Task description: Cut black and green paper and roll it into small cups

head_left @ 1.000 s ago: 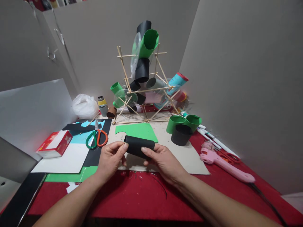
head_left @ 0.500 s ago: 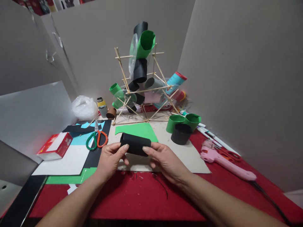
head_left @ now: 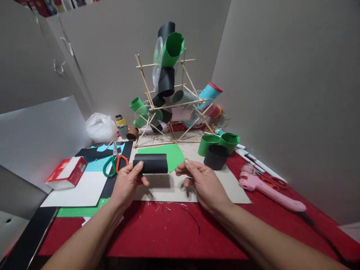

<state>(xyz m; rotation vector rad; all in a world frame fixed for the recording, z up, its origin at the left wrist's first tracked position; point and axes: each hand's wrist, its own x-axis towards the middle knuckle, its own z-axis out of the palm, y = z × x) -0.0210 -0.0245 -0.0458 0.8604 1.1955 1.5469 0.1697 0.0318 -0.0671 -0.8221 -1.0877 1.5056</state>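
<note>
A rolled black paper tube [head_left: 153,163] lies level in the air above the board. My left hand [head_left: 126,183] grips its left end, thumb in front and fingers behind. The tube's right end is free. My right hand [head_left: 206,183] is a little way to the right of that end, fingers loosely bent and apart, holding nothing. Behind the tube, a green paper sheet [head_left: 176,155] rests on the pale cardboard [head_left: 165,193]. Right of it stand two green paper cups [head_left: 208,145] and a black paper cup [head_left: 216,158], grouped together.
A wooden stick frame [head_left: 143,80] with clear discs and paper tubes rises at the back. Scissors [head_left: 114,163], a red box [head_left: 66,172] and paper sheets lie left. A pink glue gun [head_left: 270,193] with its cord and several white rods [head_left: 264,167] lie right on the red cloth [head_left: 168,236].
My right hand has let go of the black tube and moved right. The tube, still in my left hand, has shifted left and turned more level.
</note>
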